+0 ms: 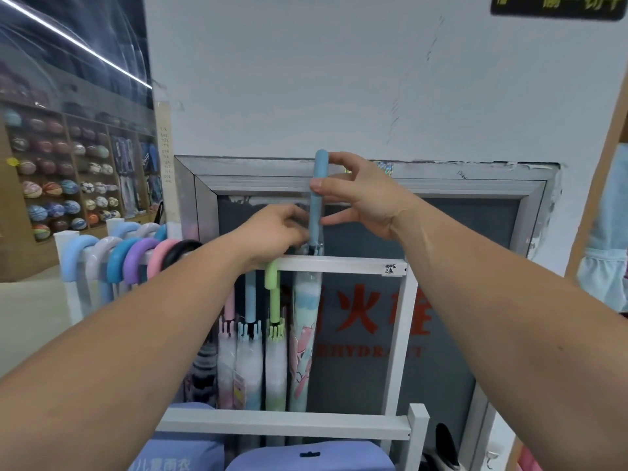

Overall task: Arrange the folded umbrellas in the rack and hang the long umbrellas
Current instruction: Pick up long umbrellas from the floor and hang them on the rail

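The white rack bears a row of curved handles in blue, white, purple, pink and black along its left rail, and a green-handled umbrella hooked over its front top rail near the left end.

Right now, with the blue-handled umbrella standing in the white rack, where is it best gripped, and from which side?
Probably the blue handle of the blue-handled umbrella: it stands upright, clear above the top rail. Come from the right, as the fingers of the right hand do; the green-handled umbrella crowds the left, and the canopy below is plastic-wrapped.
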The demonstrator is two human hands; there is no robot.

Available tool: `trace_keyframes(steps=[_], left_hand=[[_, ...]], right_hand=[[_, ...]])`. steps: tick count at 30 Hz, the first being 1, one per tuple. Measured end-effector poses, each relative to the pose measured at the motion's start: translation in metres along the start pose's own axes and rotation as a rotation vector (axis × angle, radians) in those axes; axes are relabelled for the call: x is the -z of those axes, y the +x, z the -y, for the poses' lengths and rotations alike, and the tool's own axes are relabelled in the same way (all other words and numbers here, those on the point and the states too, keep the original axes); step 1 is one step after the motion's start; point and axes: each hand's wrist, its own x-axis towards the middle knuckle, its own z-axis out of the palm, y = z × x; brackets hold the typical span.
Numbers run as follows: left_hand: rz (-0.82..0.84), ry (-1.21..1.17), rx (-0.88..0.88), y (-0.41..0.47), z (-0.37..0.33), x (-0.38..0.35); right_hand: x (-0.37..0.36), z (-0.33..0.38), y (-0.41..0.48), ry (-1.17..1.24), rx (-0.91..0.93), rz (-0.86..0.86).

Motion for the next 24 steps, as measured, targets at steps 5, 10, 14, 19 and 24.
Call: trace_keyframes(steps=[5,10,14,19,24], left_hand=[[-0.147,-0.094,-0.069,-0.013,-0.007,0.010],[-0.065,-0.076,-0.110,-0.023,0.004,0.020],[-0.017,0.040,-0.109,-0.029,0.009,0.021],[-0.017,0.285,-0.160,-0.029,0.014,0.021],[-0.114,0.493,-0.216,-0.034,0.022,0.016]], right_hand=[[-0.005,-0.023,-0.006,-0.132,-0.047,0.084],[-0.009,-0.043,-0.008,-0.288,-0.107,0.158],[-0.006,-0.053,-0.010,-0.433,-0.124,0.215],[-0.009,-0.059,-0.007,-0.548,-0.167,0.298],[-0.014,-0.055,-0.010,-0.824,-0.160,0.364]])
